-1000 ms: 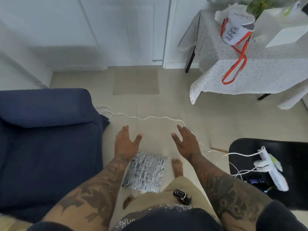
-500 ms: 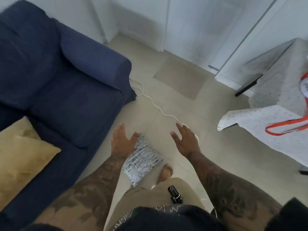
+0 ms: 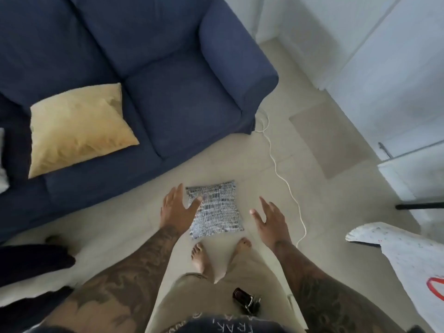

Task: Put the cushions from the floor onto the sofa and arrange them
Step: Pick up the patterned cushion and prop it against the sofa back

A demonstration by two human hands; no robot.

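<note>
A small grey-and-white woven cushion (image 3: 216,210) lies flat on the tiled floor just in front of my bare feet. My left hand (image 3: 176,207) hovers at its left edge, fingers spread, thumb over the cushion's corner. My right hand (image 3: 270,218) is open a little to the right of the cushion, not touching it. The dark blue sofa (image 3: 182,102) fills the upper left, with a yellow cushion (image 3: 77,126) lying on its left seat. A sliver of a white cushion (image 3: 3,174) shows at the far left edge.
A white cable (image 3: 281,171) runs across the floor from the sofa's corner past my right hand. A table with a white cloth (image 3: 408,258) stands at the right, with a black table leg (image 3: 419,205) above it. Dark fabric (image 3: 31,263) lies at the lower left. White doors line the upper right.
My view has swung left, bringing the whole sofa and yellow cushion into sight. Both hands stay open on either side of the woven cushion, which has not been lifted.
</note>
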